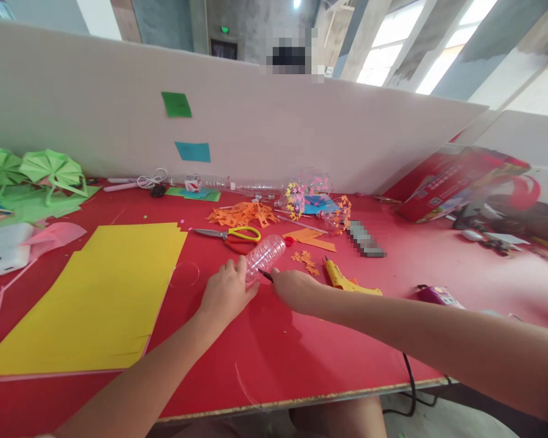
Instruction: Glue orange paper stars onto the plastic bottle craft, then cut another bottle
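My left hand (226, 291) grips a clear plastic bottle (270, 248) that lies on its side on the red table (274, 371). In my right hand (295, 289) is a slim dark pointed tool (265, 275), its tip at the bottle's near part; whether it is a knife or a pen I cannot tell. A red cap (289, 241) shows at the bottle's far end. Just behind lie yellow-handled scissors (244, 233), partly over a red-handled tool (242, 244). Small orange paper stars (305, 262) are to the right of the bottle.
Yellow paper sheets (119, 286) cover the left side. A yellow glue gun (347, 280) lies close to my right forearm. Orange paper pieces (244, 214) and star-decorated bottle parts (295, 201) stand farther back, before a white partition (256, 115). A phone (365, 238) rests at right.
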Demonstrator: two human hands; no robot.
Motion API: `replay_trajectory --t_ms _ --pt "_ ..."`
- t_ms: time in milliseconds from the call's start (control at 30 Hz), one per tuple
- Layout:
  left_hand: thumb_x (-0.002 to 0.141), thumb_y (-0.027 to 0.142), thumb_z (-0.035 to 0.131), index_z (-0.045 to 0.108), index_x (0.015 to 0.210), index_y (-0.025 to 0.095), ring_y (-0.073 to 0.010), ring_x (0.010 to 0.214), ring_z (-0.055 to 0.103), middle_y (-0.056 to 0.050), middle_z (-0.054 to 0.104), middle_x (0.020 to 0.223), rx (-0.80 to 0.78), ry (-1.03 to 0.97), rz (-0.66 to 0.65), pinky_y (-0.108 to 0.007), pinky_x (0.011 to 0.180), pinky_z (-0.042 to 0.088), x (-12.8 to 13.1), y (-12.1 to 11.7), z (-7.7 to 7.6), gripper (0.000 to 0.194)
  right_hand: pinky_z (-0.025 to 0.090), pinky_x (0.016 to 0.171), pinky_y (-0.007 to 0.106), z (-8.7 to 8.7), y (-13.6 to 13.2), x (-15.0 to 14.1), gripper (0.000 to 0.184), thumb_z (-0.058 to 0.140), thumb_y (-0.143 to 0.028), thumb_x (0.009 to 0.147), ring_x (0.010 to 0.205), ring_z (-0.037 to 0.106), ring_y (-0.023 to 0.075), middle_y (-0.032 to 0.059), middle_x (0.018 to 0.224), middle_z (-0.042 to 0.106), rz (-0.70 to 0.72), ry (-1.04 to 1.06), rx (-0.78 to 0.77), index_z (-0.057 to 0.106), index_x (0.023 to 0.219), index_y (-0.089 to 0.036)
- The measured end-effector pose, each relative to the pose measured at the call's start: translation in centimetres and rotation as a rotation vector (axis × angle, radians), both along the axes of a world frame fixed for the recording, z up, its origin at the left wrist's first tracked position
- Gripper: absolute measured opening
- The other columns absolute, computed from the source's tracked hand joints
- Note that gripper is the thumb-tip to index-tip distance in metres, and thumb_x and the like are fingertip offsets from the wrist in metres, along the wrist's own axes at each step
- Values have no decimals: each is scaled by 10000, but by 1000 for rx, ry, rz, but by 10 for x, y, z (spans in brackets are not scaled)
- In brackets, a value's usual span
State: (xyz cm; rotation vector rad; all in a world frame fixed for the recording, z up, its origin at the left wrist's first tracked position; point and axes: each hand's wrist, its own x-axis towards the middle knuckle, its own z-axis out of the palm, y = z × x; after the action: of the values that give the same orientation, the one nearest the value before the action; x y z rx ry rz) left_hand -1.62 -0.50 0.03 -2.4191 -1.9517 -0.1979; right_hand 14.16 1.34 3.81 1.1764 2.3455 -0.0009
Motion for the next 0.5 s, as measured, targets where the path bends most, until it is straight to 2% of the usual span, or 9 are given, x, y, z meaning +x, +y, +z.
replay_trajectory --t_ms 200,367,500 --pt "876 481 477 465 1212 130 -274 852 655 -121 636 943 -33 -72 40 -315 635 475 -7 6 4 486 499 566 255 9 5 0 239 505 -60 871 760 693 211 171 957 681 37 37 31 616 1083 -61" --pt "882 510 457 480 1143 157 -266 854 664 -119 647 963 -90 -117 52 -309 645 471 -10 10 6 439 474 550 246 10 10 1 255 501 -67 854 713 695 202 160 860 693 50 60 39 615 1082 -63" --pt "879 521 464 477 1159 152 -273 887 667 -140 655 998 -112 -150 57 -313 670 473 -12 13 5 464 496 572 260 5 9 -1 257 519 -91 872 739 687 196 159 909 684 30 59 35 593 1115 -60"
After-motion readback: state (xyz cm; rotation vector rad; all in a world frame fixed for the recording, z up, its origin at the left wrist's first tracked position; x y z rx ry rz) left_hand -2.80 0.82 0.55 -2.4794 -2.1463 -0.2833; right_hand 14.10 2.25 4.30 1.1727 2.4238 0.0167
